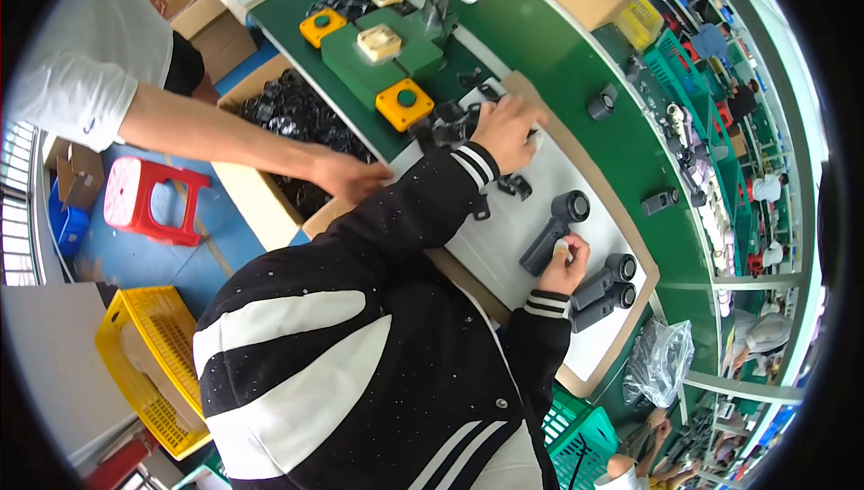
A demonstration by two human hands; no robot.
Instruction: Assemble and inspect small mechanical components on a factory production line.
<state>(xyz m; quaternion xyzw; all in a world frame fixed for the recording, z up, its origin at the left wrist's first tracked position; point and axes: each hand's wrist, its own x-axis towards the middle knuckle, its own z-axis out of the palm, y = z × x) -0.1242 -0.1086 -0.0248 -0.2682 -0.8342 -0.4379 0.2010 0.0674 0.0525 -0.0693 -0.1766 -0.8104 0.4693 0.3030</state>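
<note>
My right hand (569, 262) grips the lower end of a dark grey handle-shaped part (551, 236) with a round head, which lies on the white mat (504, 247). My left hand (507, 130) reaches to the mat's far edge. Its bent fingers press on a heap of small black parts (450, 123); whether it holds one is hidden. Two more grey handle-shaped parts (605, 285) lie side by side just right of my right hand. A few loose black pieces (515, 186) sit between my hands.
A co-worker's hand (353, 175) reaches to a cardboard box of black parts (288, 112). A green press with yellow buttons (405, 103) stands behind the mat. Black cylinders (601, 103) lie on the green table. On the floor are a red stool (148, 197) and a yellow crate (148, 364).
</note>
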